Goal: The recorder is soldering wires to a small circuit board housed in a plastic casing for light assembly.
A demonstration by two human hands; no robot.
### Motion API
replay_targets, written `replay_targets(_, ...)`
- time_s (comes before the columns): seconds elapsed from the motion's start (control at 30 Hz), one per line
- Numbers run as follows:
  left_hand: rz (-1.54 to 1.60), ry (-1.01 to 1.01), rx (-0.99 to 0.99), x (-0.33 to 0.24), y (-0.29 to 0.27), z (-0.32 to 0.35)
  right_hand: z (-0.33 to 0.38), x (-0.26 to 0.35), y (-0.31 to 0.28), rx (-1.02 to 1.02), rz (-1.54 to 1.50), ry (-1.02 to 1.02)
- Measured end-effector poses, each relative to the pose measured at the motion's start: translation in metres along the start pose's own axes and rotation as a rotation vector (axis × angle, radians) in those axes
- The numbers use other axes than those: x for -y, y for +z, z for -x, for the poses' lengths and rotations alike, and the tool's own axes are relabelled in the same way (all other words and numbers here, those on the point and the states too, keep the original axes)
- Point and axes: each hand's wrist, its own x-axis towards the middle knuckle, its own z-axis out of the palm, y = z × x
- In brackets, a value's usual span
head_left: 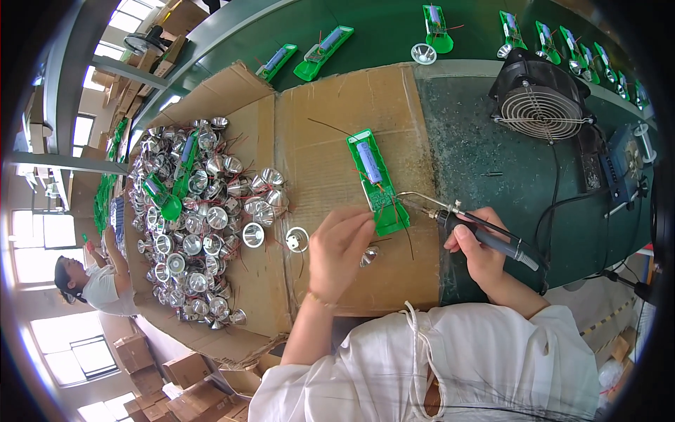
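A green plastic housing (394, 225) lies on the cardboard in front of me, with a blue cylindrical battery (368, 163), a small green circuit board (380, 200) and thin red and black wires. My right hand (481, 247) grips a soldering iron (496, 243) with a thin curved metal feed tube; its tip points at the board's right side. Fingers pinched, my left hand (342, 246) is at the housing's lower left edge; what they hold is too small to tell. Beside that hand lie a silvery reflector cup (369, 256) and another reflector (297, 240) with a white back.
An open cardboard box (242, 95) at left holds many reflector cups (198, 225), with green housings on top. Across the back green surface stand several housings (324, 53) with wires. A black fan (540, 105) and blue soldering unit (626, 165) are at right. Another person (105, 281) works far left.
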Motion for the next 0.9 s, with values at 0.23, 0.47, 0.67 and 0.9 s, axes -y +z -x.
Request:
replay_targets(0.23,-0.095,-0.02,0.048,0.014,0.001,0.01,-0.002,0.0,0.003,0.023,0.001,-0.014)
replay_targets(0.47,-0.04,-0.243,0.043,0.013,0.01,-0.013,-0.009,0.008,0.014,0.086,0.091,-0.017)
replay_targets(0.67,-0.082,-0.227,0.059,0.016,0.009,-0.014,-0.014,0.004,0.019,0.096,0.097,0.03)
replay_targets(0.9,-0.086,-0.242,0.089,0.012,0.007,-0.015,-0.013,0.007,0.023,0.018,-0.007,0.09)
